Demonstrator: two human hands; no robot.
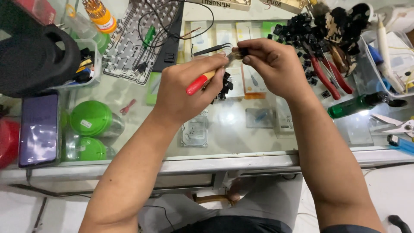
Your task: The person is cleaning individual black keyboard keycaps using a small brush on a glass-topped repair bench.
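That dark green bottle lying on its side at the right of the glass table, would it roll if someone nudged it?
Probably. The green bottle looks round and lies flat on smooth glass, so a sideways nudge would likely roll it. Scissors just beside it might stop it. It looks glossy, so perhaps slippery to grip.

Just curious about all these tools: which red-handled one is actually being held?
The small red-handled tool in the left hand. The red-handled pliers lie untouched on the glass table, right of the right hand.

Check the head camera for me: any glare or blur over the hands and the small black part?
Head view: glare patches on the glass tabletop below the hands; left hand with red-handled tool and right hand pinching the small black part are sharp; edges bend slightly.
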